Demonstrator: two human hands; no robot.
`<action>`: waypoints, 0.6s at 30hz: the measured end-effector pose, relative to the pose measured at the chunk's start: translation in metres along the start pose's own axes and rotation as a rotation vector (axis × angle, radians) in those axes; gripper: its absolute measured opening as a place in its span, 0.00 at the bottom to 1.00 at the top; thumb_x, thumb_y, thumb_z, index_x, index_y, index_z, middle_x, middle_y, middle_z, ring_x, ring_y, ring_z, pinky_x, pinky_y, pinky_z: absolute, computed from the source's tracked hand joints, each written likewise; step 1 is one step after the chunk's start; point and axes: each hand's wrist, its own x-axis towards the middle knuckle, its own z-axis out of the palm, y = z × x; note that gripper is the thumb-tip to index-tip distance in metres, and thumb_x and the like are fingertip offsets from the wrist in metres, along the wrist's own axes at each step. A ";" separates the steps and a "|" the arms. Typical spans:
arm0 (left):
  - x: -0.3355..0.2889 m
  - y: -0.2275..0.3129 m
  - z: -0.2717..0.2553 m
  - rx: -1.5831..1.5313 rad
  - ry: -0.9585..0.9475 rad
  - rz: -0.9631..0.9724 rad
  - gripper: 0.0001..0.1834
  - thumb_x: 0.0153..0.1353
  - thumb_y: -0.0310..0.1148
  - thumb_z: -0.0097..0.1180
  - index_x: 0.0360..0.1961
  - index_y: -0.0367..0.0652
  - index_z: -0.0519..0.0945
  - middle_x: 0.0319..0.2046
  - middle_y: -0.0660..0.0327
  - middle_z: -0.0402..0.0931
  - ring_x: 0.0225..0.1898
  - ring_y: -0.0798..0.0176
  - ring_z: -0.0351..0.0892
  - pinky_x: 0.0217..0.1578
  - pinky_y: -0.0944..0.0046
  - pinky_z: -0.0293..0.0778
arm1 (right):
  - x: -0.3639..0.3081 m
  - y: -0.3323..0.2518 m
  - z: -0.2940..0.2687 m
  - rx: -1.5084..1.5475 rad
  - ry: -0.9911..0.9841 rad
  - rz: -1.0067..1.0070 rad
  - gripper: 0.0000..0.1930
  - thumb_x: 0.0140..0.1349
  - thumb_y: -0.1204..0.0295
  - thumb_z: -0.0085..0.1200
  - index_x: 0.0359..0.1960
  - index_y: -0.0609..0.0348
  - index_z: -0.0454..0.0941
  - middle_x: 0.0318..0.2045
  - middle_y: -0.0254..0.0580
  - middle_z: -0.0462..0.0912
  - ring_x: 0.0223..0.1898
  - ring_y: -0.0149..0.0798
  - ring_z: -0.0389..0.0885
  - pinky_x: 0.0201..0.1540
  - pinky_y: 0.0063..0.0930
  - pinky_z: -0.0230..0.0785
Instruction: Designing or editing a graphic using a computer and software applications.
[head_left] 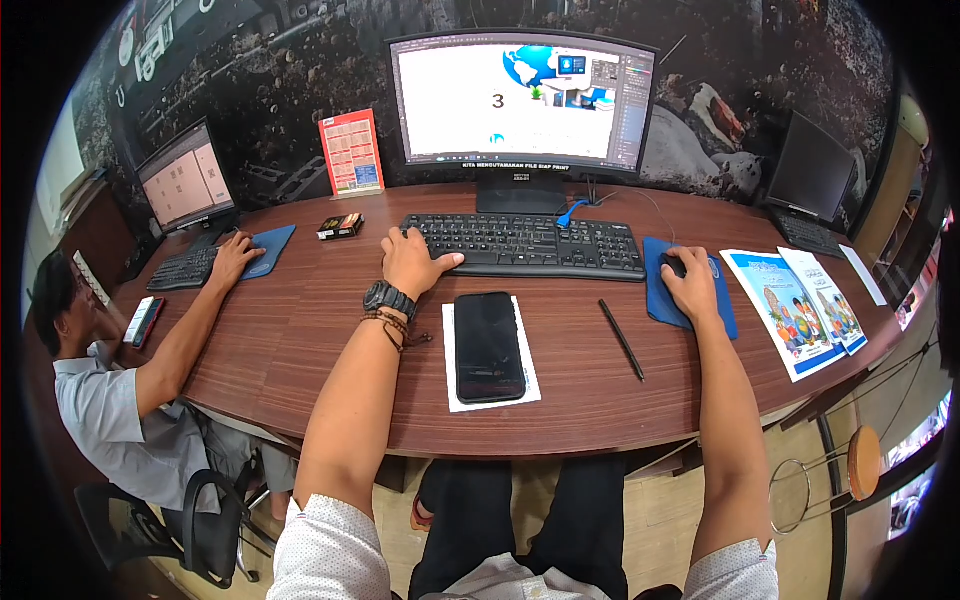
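Observation:
My left hand rests at the left end of a black keyboard, its fingers on the keys and its thumb stretched along the front edge. On a blue mouse pad, my right hand is wrapped over a black computer mouse. Behind the keyboard stands a large monitor showing a page with a globe picture. A black smartphone lies on white paper between my forearms. To its right is a slim black pen.
At the left a co-worker uses another mouse beside a second monitor. A red desk calendar and a small dark box stand left of my keyboard. Illustrated booklets lie at the right, near a dark screen and a stool.

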 end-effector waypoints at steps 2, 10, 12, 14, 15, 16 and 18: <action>0.000 0.000 0.000 -0.002 0.001 0.001 0.47 0.46 0.61 0.71 0.49 0.24 0.74 0.54 0.37 0.66 0.56 0.38 0.66 0.54 0.47 0.71 | 0.000 0.000 0.000 0.006 -0.006 0.003 0.18 0.56 0.66 0.58 0.48 0.55 0.81 0.52 0.49 0.74 0.54 0.54 0.76 0.57 0.42 0.69; 0.001 -0.002 0.002 0.010 0.007 0.003 0.47 0.46 0.61 0.70 0.49 0.25 0.74 0.54 0.37 0.66 0.56 0.37 0.66 0.54 0.46 0.72 | -0.001 -0.003 -0.001 0.005 -0.003 0.007 0.18 0.56 0.66 0.58 0.49 0.54 0.80 0.51 0.49 0.74 0.54 0.54 0.76 0.57 0.42 0.69; 0.001 -0.001 0.002 0.010 0.008 0.006 0.47 0.46 0.61 0.70 0.49 0.25 0.74 0.54 0.37 0.66 0.56 0.37 0.66 0.54 0.46 0.72 | -0.001 0.000 -0.001 0.001 -0.002 0.008 0.18 0.56 0.66 0.58 0.48 0.54 0.80 0.52 0.49 0.74 0.54 0.54 0.76 0.57 0.42 0.69; 0.001 0.000 0.002 0.011 0.009 0.008 0.47 0.46 0.61 0.70 0.49 0.25 0.74 0.54 0.37 0.66 0.56 0.37 0.66 0.54 0.46 0.72 | -0.001 0.000 0.000 0.012 0.007 -0.012 0.18 0.55 0.66 0.58 0.48 0.54 0.81 0.52 0.49 0.74 0.54 0.54 0.76 0.56 0.42 0.70; 0.001 -0.001 0.002 0.006 0.006 0.005 0.46 0.46 0.61 0.70 0.49 0.25 0.74 0.54 0.37 0.66 0.56 0.38 0.66 0.54 0.46 0.72 | -0.001 -0.001 0.000 0.012 0.006 -0.011 0.18 0.55 0.66 0.58 0.48 0.54 0.81 0.52 0.49 0.74 0.54 0.54 0.76 0.56 0.42 0.70; 0.001 -0.001 0.002 0.002 0.002 0.002 0.46 0.47 0.61 0.70 0.49 0.25 0.74 0.55 0.37 0.66 0.57 0.38 0.66 0.54 0.46 0.72 | -0.001 -0.003 0.000 -0.011 0.015 0.017 0.18 0.55 0.66 0.58 0.48 0.54 0.80 0.52 0.48 0.74 0.54 0.54 0.75 0.56 0.43 0.69; 0.001 -0.001 0.001 -0.001 -0.010 -0.004 0.47 0.47 0.62 0.70 0.50 0.25 0.74 0.55 0.37 0.66 0.57 0.38 0.65 0.55 0.46 0.70 | -0.001 -0.004 -0.002 -0.036 0.023 0.046 0.18 0.55 0.65 0.58 0.48 0.54 0.80 0.52 0.48 0.74 0.55 0.54 0.75 0.57 0.43 0.69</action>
